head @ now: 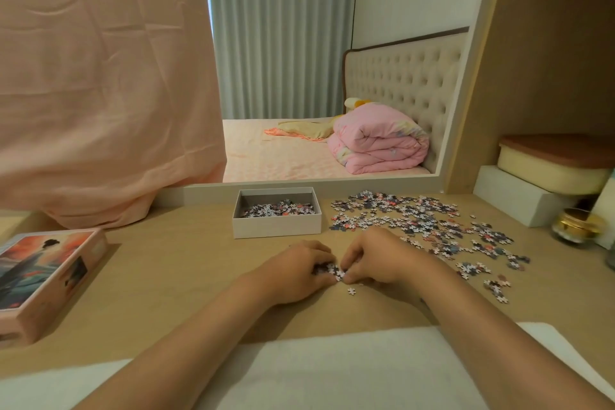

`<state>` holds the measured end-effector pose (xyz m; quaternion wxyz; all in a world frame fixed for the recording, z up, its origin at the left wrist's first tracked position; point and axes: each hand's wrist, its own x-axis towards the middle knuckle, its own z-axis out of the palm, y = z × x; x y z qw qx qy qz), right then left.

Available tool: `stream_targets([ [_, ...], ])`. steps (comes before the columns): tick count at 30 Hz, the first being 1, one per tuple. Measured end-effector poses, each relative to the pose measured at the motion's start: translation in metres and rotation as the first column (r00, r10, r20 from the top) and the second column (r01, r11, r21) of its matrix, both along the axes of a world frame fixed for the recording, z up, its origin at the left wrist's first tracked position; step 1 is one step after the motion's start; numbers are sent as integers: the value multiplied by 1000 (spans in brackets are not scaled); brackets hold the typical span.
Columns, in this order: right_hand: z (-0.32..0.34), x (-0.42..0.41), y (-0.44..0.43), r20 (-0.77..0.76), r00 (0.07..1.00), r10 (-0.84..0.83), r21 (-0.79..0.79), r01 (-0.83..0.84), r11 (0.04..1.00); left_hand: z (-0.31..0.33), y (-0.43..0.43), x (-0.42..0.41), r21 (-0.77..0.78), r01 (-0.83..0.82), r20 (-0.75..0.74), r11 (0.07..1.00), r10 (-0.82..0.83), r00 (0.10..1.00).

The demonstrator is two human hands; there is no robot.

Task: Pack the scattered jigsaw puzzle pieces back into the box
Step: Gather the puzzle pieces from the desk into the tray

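An open white box (277, 226) stands at the back middle of the wooden desk, with a layer of puzzle pieces (279, 209) inside. Many scattered pieces (412, 220) lie to its right, reaching toward the desk's right side. In front of the box my left hand (299, 271) and my right hand (376, 258) meet, fingers curled around a small heap of pieces (329, 270) pressed between them on the desk. One loose piece (351, 291) lies just below the hands.
The box lid (46, 280) with a painted figure lies at the left edge. A gold-capped jar (577, 226) and a white block (519, 200) carrying a cream container stand at the right. A pink cloth (100, 93) hangs at the back left beside a mirror.
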<state>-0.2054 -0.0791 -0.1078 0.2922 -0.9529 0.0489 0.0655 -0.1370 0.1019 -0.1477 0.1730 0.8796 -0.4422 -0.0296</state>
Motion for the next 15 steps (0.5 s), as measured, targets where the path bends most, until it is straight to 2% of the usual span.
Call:
stream_targets([
  [5, 5, 0, 0, 85, 996, -11, 39, 7, 999, 6, 5, -1, -37, -23, 79, 999, 26, 997],
  [7, 15, -8, -13, 79, 997, -4, -14, 5, 1000, 4, -1, -5, -48, -32, 58, 998, 35, 998],
  [12, 35, -39, -50, -137, 990, -32, -185, 6, 983, 3, -29, -21, -24, 52, 17, 998, -52, 999],
  [15, 36, -55, -65, -232, 969, -88, -240, 31, 970, 3, -42, -29, -65, 103, 30, 993, -101, 994],
])
